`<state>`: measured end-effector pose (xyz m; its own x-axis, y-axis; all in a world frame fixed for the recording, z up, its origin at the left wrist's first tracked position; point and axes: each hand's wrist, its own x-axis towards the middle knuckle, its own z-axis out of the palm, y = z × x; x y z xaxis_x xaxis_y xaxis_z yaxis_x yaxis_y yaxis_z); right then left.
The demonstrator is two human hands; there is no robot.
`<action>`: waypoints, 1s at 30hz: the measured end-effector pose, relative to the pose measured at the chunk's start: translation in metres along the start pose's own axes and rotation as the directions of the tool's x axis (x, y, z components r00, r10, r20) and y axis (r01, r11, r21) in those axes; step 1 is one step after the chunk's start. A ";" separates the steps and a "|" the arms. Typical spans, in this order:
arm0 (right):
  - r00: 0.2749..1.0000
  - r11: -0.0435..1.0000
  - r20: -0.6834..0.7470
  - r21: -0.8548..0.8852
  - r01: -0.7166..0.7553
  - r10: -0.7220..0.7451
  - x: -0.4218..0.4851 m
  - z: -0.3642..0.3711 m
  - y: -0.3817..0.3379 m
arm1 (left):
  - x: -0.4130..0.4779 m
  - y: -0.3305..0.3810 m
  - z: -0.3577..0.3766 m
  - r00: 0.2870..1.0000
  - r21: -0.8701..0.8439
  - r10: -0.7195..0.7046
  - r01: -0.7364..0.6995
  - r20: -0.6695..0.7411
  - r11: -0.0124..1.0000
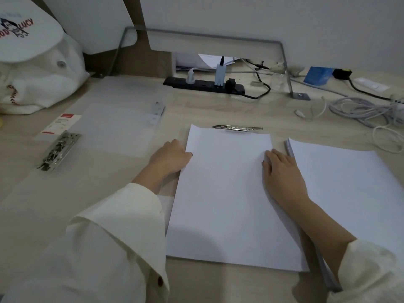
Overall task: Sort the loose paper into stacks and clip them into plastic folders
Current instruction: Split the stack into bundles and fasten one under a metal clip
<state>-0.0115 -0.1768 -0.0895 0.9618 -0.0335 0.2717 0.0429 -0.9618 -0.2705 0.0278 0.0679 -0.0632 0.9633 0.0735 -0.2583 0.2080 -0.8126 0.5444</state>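
A white paper stack [229, 193] lies in front of me on a plastic folder, just below that folder's metal clip [237, 127]. My left hand [169, 157] touches the stack's left edge, fingers loosely bent. My right hand [282, 169] rests flat on its right edge. A second paper stack [349, 184] sits to the right. On the left lie translucent plastic folders [118, 127], one with a metal clip [59, 152] and a red-and-white label [59, 125].
A black power strip [203, 85] with plugs sits at the back. Coiled white cables [363, 114] and a blue packet [319, 75] crowd the back right. A white bag [39, 84] stands at the back left on the wooden desk [196, 106].
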 end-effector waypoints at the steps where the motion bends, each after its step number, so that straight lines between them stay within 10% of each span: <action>1: 1.000 1.000 -0.010 -0.013 0.003 -0.003 0.000 0.001 0.000 | 0.000 0.000 0.000 1.000 0.004 0.008 -0.008 -0.001 1.000; 12: 0.999 0.994 -0.027 -0.106 0.018 -0.021 0.001 0.001 -0.005 | -0.008 0.005 0.002 0.995 0.048 0.044 -0.040 -0.093 0.998; 16: 0.999 0.992 -0.047 -0.124 0.015 -0.021 0.002 0.002 -0.005 | -0.023 0.013 0.012 0.874 0.307 0.379 -0.287 -0.303 0.907; 19: 0.998 0.991 -0.054 -0.132 0.018 -0.025 0.001 0.002 -0.005 | -0.029 0.022 0.029 0.789 0.344 0.601 -0.533 -0.128 0.773; 22: 1.000 0.992 -0.024 -0.128 0.008 -0.011 0.000 0.000 -0.007 | -0.028 0.018 0.047 0.847 0.376 0.528 -0.511 0.066 0.773; 30: 0.943 0.974 0.259 0.034 -0.223 0.207 0.055 -0.030 -0.006 | -0.023 0.012 0.056 0.866 0.391 0.496 -0.478 0.062 0.786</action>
<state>0.0330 -0.1816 -0.0450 0.9863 -0.1600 -0.0388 -0.1633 -0.9202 -0.3559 -0.0015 0.0240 -0.0954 0.9271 -0.3747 -0.0032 -0.3631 -0.9005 0.2392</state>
